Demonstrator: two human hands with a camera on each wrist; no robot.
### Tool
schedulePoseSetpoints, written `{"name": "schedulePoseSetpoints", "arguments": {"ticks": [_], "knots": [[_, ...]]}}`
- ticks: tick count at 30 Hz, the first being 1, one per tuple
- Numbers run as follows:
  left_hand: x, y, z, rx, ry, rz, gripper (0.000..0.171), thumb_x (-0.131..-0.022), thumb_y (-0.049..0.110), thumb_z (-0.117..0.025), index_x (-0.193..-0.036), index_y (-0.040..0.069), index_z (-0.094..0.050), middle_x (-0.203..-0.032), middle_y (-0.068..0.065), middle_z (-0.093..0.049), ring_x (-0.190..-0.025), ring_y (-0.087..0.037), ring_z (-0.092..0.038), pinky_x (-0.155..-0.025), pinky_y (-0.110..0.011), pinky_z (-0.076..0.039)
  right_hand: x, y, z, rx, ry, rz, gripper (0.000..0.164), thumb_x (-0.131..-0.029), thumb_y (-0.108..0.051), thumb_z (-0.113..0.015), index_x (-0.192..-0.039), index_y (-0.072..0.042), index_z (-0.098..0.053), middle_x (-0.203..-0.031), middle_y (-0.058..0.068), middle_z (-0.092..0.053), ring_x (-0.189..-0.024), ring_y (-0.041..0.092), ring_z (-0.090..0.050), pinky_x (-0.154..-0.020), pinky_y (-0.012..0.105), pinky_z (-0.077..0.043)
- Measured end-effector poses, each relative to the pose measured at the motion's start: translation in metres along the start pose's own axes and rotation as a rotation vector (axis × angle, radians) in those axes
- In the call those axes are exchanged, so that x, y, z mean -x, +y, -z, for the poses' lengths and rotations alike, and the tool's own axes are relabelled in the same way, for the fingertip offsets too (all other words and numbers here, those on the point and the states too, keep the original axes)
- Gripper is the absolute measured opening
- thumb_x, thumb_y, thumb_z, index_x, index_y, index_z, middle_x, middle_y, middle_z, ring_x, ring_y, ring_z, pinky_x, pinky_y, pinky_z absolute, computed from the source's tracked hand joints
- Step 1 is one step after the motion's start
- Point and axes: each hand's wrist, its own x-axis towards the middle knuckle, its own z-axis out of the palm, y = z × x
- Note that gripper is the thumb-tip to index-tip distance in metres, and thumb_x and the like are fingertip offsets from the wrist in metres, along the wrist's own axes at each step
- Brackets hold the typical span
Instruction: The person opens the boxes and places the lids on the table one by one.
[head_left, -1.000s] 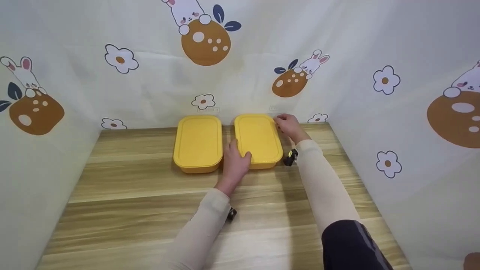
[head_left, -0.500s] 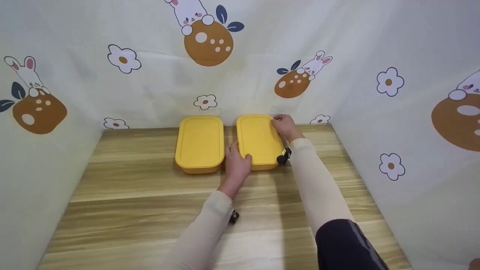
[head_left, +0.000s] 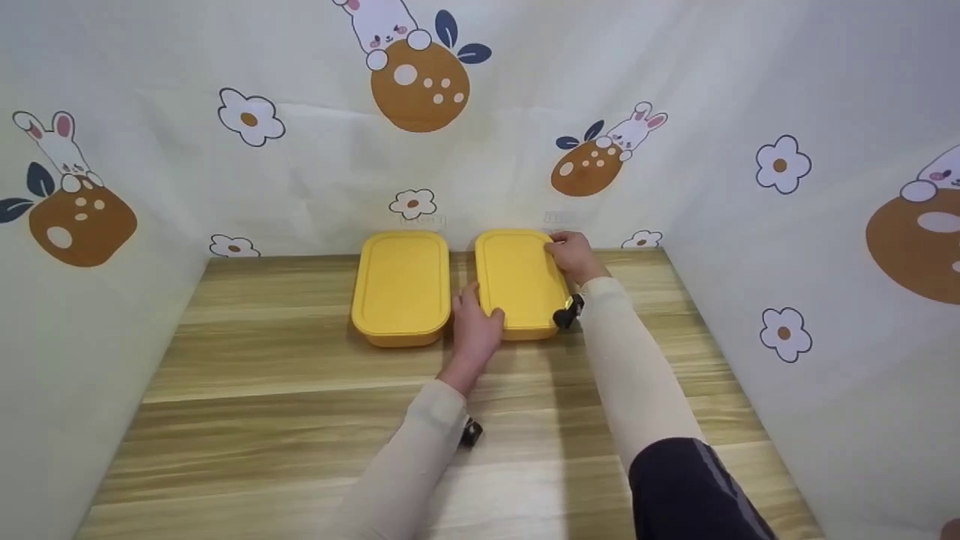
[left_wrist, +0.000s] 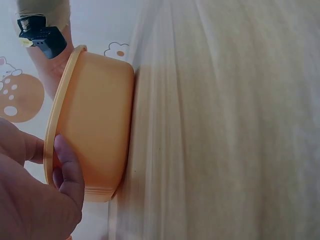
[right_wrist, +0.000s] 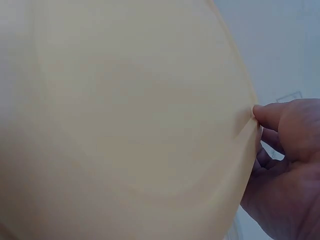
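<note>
Left of the right box (left_wrist: 102, 120), apart from it by a narrow gap, the left box (head_left: 405, 340) stands on the tabletop (head_left: 247, 420). Its yellow left lid (head_left: 403, 285) lies flat all the way round, as far as it shows, and neither hand touches it.

The left hand (head_left: 476, 330) is at the near left of the right box. In its wrist view the fingers bend round the box's rim, with 1 finger against the orange side wall, so the hand is closed on the box and seems to steady it.

The right box sits flat on the tabletop, upright, with the yellow right lid (head_left: 521, 285) covering its top.

The right hand (head_left: 576, 255) is at the far right of the right box, pinching the edge of the right lid: thumb on top, other fingers below. The right lid dents and creases from the thumb, so it looks thin and bendy.

As for progress, I judge 2 things done: the box is braced and the lid's edge is gripped. Whether that edge is being freed or seated, I cannot tell. What is left, in my judgement, is to finish with that edge and let go.
</note>
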Motion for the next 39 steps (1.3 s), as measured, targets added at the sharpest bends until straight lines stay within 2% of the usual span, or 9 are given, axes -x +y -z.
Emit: {"name": "schedulePoseSetpoints", "arguments": {"ticks": [9, 13, 16, 19, 20, 23, 25, 32, 39], "knots": [[0.004, 0.013, 0.009, 0.030, -0.042, 0.008, 0.068, -0.090, 0.006, -0.074, -0.153, -0.003, -0.051, -0.141, -0.028, -0.051, -0.122, -0.043, -0.060, -0.110, -0.052, -0.051, -0.003, 0.002, 0.006, -0.056, -0.028, -0.082, 0.041, -0.112, -0.017, -0.059, -0.149, -0.001, -0.062, -0.137, 0.015, -0.064, -0.111, 0.023, -0.065, -0.094, 0.036, -0.058], [0.004, 0.013, 0.009, 0.048, -0.050, 0.000, 0.068, -0.091, 0.009, -0.074, -0.155, -0.001, -0.051, -0.143, -0.027, -0.051, -0.127, -0.040, -0.058, -0.112, -0.049, -0.050, -0.002, 0.002, 0.010, -0.094, -0.040, -0.082, 0.041, -0.112, -0.018, -0.060, -0.150, -0.003, -0.063, -0.136, 0.013, -0.065, -0.109, 0.021, -0.065, -0.089, 0.034, -0.057], [0.006, 0.021, 0.015, 0.091, -0.083, 0.020, 0.068, -0.093, 0.008, -0.072, -0.156, -0.003, -0.049, -0.147, -0.029, -0.050, -0.127, -0.040, -0.057, -0.110, -0.051, -0.050, 0.000, 0.001, 0.013, -0.151, -0.061, -0.086, 0.042, -0.112, -0.018, -0.060, -0.151, -0.003, -0.062, -0.133, 0.013, -0.066, -0.107, 0.021, -0.067, -0.088, 0.033, -0.058], [0.000, 0.011, 0.010, 0.094, -0.089, 0.023, 0.066, -0.092, 0.007, -0.072, -0.154, -0.002, -0.050, -0.142, -0.026, -0.053, -0.118, -0.035, -0.058, -0.100, -0.047, -0.053, 0.002, 0.000, 0.017, -0.202, -0.090, -0.108, 0.044, -0.111, -0.017, -0.059, -0.153, -0.004, -0.060, -0.128, 0.010, -0.066, -0.104, 0.019, -0.067, -0.085, 0.032, -0.058], [0.000, 0.013, 0.011, 0.089, -0.093, 0.046, 0.066, -0.091, 0.006, -0.071, -0.153, -0.002, -0.050, -0.138, -0.025, -0.055, -0.114, -0.035, -0.058, -0.096, -0.047, -0.053, 0.001, 0.000, 0.018, -0.219, -0.099, -0.119, 0.045, -0.111, -0.017, -0.059, -0.154, -0.005, -0.060, -0.126, 0.009, -0.066, -0.102, 0.018, -0.067, -0.085, 0.032, -0.058], [-0.011, -0.007, -0.001, 0.090, -0.070, 0.039, 0.064, -0.089, 0.007, -0.071, -0.150, 0.002, -0.053, -0.125, -0.015, -0.060, -0.105, -0.026, -0.059, -0.087, -0.039, -0.053, 0.000, -0.001, 0.021, -0.251, -0.125, -0.141, 0.047, -0.110, -0.016, -0.058, -0.156, -0.006, -0.058, -0.119, 0.007, -0.067, -0.097, 0.017, -0.066, -0.081, 0.030, -0.058], [-0.014, -0.012, -0.003, 0.124, -0.080, 0.046, 0.062, -0.090, 0.006, -0.071, -0.149, 0.002, -0.053, -0.119, -0.012, -0.061, -0.100, -0.024, -0.061, -0.084, -0.037, -0.054, 0.000, -0.001, 0.023, -0.264, -0.138, -0.152, 0.046, -0.110, -0.015, -0.058, -0.155, -0.006, -0.058, -0.117, 0.007, -0.067, -0.095, 0.017, -0.066, -0.080, 0.030, -0.059], [0.011, 0.044, 0.029, 0.263, -0.134, 0.113, 0.058, -0.096, -0.006, -0.064, -0.152, -0.005, -0.048, -0.126, -0.023, -0.062, -0.083, -0.022, -0.064, -0.069, -0.030, -0.057, 0.002, -0.004, 0.027, -0.268, -0.193, -0.168, 0.044, -0.110, -0.013, -0.055, -0.153, -0.006, -0.059, -0.121, 0.008, -0.064, -0.101, 0.020, -0.064, -0.083, 0.030, -0.060], [0.011, 0.045, 0.031, 0.317, -0.145, 0.122, 0.060, -0.097, -0.007, -0.062, -0.154, -0.004, -0.046, -0.124, -0.020, -0.060, -0.078, -0.020, -0.063, -0.063, -0.028, -0.057, 0.001, -0.003, 0.034, -0.264, -0.242, -0.172, 0.042, -0.110, -0.011, -0.056, -0.152, -0.004, -0.057, -0.114, 0.007, -0.065, -0.097, 0.019, -0.065, -0.084, 0.032, -0.061]]}}
